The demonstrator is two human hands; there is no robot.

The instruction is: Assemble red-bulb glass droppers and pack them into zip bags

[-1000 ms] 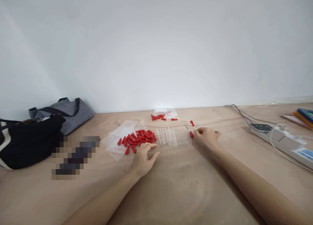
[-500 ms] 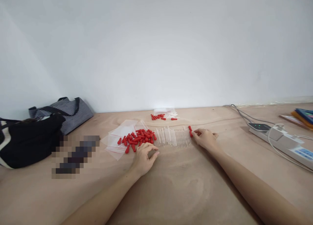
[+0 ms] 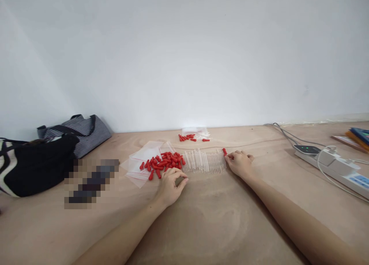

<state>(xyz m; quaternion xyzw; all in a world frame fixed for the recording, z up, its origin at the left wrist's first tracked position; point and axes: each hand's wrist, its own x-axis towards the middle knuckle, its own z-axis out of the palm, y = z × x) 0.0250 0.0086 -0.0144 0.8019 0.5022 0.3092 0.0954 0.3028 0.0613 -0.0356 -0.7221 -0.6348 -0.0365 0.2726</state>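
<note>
2 hands at the worktop (image 3: 213, 226), both bare: L hand (image 3: 171, 186) approx. centre, fingers loosely curled w/ a small gap to thumb, nothing visibly held, tips just nr side of the bulb pile. R hand (image 3: 240, 165): thumb & index tips about together at R end of the tube row, right by 1 single red bulb (image 3: 224, 152); can't tell if they grip it. Toward L edge: 1 pixelated dark item (image 3: 90, 184), then 1 black bag (image 3: 43, 169), contents hidden. Toward R edge: 1 power strip (image 3: 331, 165) w/ white cable. Mid-worktop: tube row (image 3: 201, 162), thin clear tubes side by side, 20+, too close to count. Bulb pile (image 3: 165, 163) at its L end, red, approx. 30, overlapping. Flat clear bags (image 3: 134, 165), min. 2, lie partly under pile; bulbs on top. Farther: 1 striped bag (image 3: 92, 132) on L, flat items (image 3: 359, 138) at R edge. Nr back edge: approx. 10 back bulbs (image 3: 187, 137), red, 1 off to R, beside 1 small clear bag (image 3: 190, 130); thin clear pcs by it, in or on unclear.
</note>
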